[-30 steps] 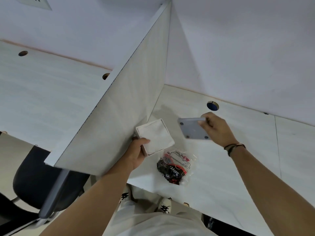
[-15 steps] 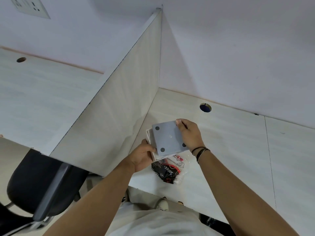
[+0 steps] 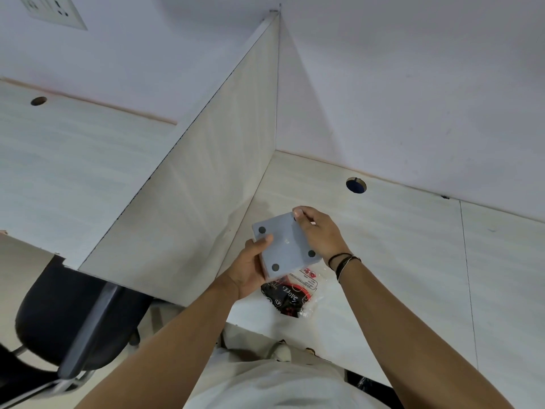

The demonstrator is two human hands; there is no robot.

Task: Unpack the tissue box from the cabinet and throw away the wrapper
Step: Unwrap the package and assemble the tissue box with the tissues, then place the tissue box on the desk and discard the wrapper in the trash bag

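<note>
We hold the tissue box [image 3: 287,245] in both hands above the desk [image 3: 398,246], close to the divider [image 3: 188,196]. Its grey underside faces us, with dark round pads at the corners, three in plain view. Our left hand [image 3: 250,267] grips the box from the left side, thumb lying across the grey face. Our right hand [image 3: 317,231] is closed on the far right corner, fingers pinching the edge, and it wears dark bands at the wrist. Just under the box, on the desk near its front edge, lies the wrapper [image 3: 293,295], clear plastic with black and red print, partly hidden by the box. A cable hole [image 3: 356,185] sits farther back on the desk. A black chair [image 3: 65,320] stands below the divider to our left.
</note>
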